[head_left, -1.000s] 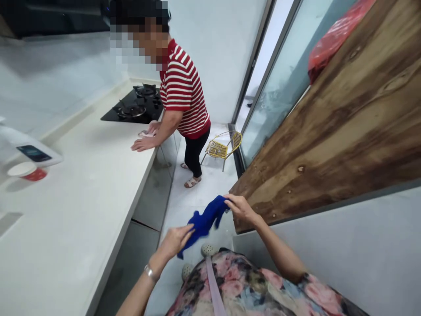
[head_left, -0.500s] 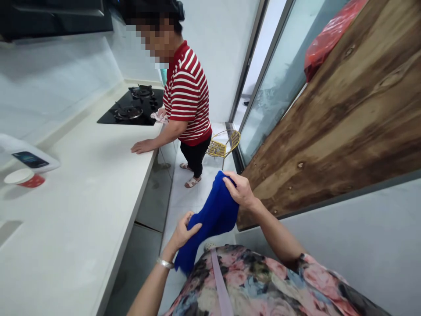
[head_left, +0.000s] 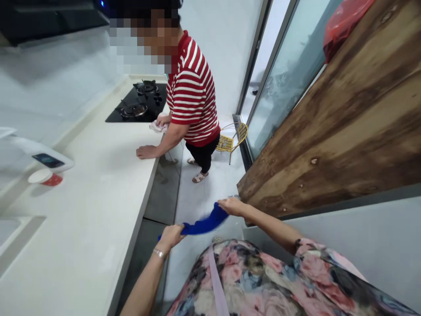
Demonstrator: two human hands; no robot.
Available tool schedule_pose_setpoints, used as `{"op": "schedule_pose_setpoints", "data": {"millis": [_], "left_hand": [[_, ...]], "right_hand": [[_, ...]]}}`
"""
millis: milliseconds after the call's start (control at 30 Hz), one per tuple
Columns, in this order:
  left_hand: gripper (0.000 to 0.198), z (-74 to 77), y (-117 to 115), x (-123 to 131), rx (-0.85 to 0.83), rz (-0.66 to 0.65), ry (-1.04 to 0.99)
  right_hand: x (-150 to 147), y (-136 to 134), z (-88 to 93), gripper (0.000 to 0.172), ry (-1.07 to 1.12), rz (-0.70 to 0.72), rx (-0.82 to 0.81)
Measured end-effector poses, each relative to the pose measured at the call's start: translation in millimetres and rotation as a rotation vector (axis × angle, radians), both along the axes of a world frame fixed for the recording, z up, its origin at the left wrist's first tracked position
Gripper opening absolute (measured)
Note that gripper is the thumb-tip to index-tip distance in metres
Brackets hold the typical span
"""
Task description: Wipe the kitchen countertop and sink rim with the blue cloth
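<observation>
A blue cloth (head_left: 204, 225) stretches between my two hands, low in front of my body and over the floor. My left hand (head_left: 172, 237) is closed around one end, and a small blue tip pokes out past its far side. The other end is pinched in my right hand (head_left: 231, 206), higher and to the right. Between them the cloth sags in a narrow band. My left hand is near the counter's front edge, apart from it.
A person in a red striped shirt (head_left: 194, 87) stands at the white counter (head_left: 92, 197), holding a pale cloth (head_left: 159, 124) by the gas stove (head_left: 138, 103). A red paper cup (head_left: 52, 179) stands on the left. Beyond are a yellow chair (head_left: 226, 142) and a wooden panel (head_left: 329, 145) at right.
Both my hands have moved down, the left also leftward. The blue cloth has gone from hanging wide to a narrow sagging band. The person's pale cloth has come nearer the counter edge.
</observation>
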State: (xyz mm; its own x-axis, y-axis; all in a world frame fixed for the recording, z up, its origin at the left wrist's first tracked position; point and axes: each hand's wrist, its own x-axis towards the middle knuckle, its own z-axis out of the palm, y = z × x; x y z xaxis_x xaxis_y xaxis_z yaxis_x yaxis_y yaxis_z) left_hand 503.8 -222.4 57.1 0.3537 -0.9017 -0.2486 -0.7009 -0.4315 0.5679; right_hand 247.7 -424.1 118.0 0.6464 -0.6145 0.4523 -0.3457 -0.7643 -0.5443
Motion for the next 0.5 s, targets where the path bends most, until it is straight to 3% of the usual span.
{"op": "schedule_pose_setpoints", "data": {"millis": [67,167,267,367,500], "left_hand": [[0.019,10.3,10,26,0.028,0.100,-0.035],[0.023,43.8,32,59,-0.137,0.311,-0.034],[0.023,64.8,36,48,-0.254,0.395,-0.180],[0.012,49.6,21,10,-0.112,0.465,-0.199],[0.010,9.3,19,-11,0.097,0.443,-0.159]], "right_hand": [[9,-22,-0.8,0.048,0.014,0.038,0.029],[8,-51,16.4,0.047,-0.030,0.031,0.078],[3,-51,17.5,0.042,-0.224,-0.089,-0.005],[3,-28,-12.3,0.042,-0.278,-0.222,-0.011],[5,-23,-64.9,0.035,0.083,0.052,0.226]]}}
